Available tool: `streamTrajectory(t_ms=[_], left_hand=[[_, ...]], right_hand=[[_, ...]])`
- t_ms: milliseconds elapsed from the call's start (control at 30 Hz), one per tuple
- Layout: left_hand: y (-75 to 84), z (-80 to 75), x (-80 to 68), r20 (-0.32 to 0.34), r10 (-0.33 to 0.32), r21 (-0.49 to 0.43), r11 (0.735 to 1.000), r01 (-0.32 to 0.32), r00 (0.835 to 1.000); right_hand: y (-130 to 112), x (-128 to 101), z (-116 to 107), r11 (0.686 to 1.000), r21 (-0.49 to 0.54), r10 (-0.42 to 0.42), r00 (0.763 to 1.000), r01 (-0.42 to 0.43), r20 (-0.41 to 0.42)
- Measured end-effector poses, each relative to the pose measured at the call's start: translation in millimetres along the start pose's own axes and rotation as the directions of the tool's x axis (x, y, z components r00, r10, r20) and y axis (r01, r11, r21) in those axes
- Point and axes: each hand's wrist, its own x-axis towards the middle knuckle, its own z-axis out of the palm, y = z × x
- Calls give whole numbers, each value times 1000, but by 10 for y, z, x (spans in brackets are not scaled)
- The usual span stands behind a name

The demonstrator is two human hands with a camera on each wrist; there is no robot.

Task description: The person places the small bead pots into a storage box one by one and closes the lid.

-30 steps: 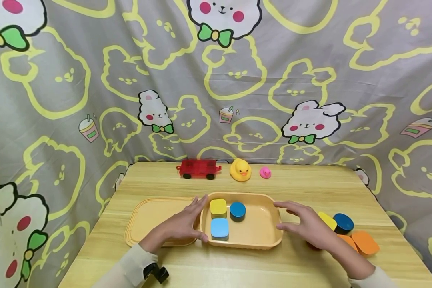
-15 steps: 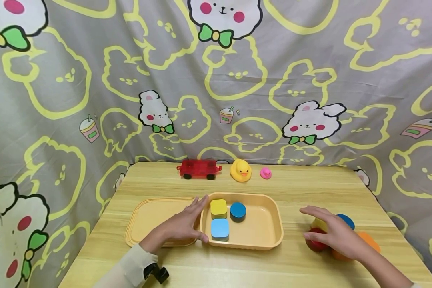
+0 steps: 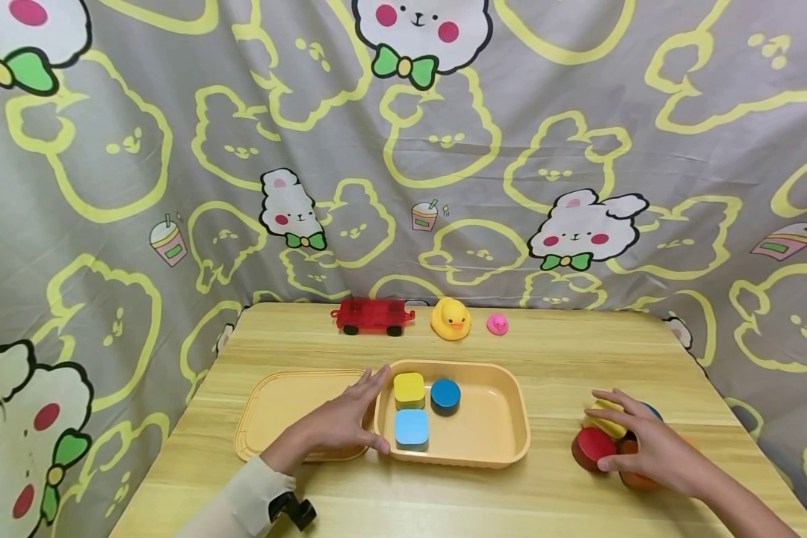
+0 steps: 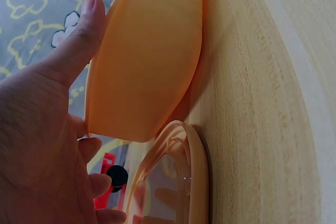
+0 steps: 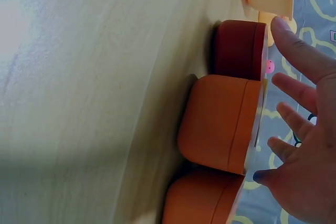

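In the head view, my left hand point(image 3: 336, 422) rests with spread fingers against the left end of a peach plastic box point(image 3: 491, 418). Inside the box stand a yellow block point(image 3: 409, 388), a light blue block point(image 3: 412, 427) and a round dark blue block point(image 3: 446, 396). My right hand point(image 3: 655, 452) hovers over a cluster at the right, fingers apart and holding nothing. Under and beside it are a round red block point(image 3: 590, 450), a yellow block point(image 3: 603, 423) and orange blocks point(image 5: 218, 121), partly covered by the hand. A dark blue block point(image 3: 652, 410) barely shows behind it.
A peach lid point(image 3: 285, 407) lies left of the box, partly beneath my left forearm and hand. Along the table's back edge stand a red toy wagon point(image 3: 373, 317), a yellow rubber duck point(image 3: 451, 319) and a small pink duck point(image 3: 498, 323). A patterned curtain point(image 3: 471, 187) hangs behind.
My right hand has left the box's right end and moved rightward to the block cluster, uncovering the red block. The left hand stays at the box.
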Motion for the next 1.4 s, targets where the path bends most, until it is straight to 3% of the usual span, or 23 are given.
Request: streamTrajectory(t_ms=[700, 1200, 1400], left_hand=[[-5, 3, 9, -7, 9, 7, 1000, -9, 1000], [-9, 8, 8, 0, -8, 25, 1000, 8, 1000], [-8, 7, 9, 0, -8, 27, 1000, 8, 1000]], right_hand=[[53, 3, 71, 983, -141, -123, 992, 116, -40], [-125, 83, -9, 987, -64, -149, 988, 147, -35], [-297, 183, -82, 995, -61, -78, 997, 77, -2]])
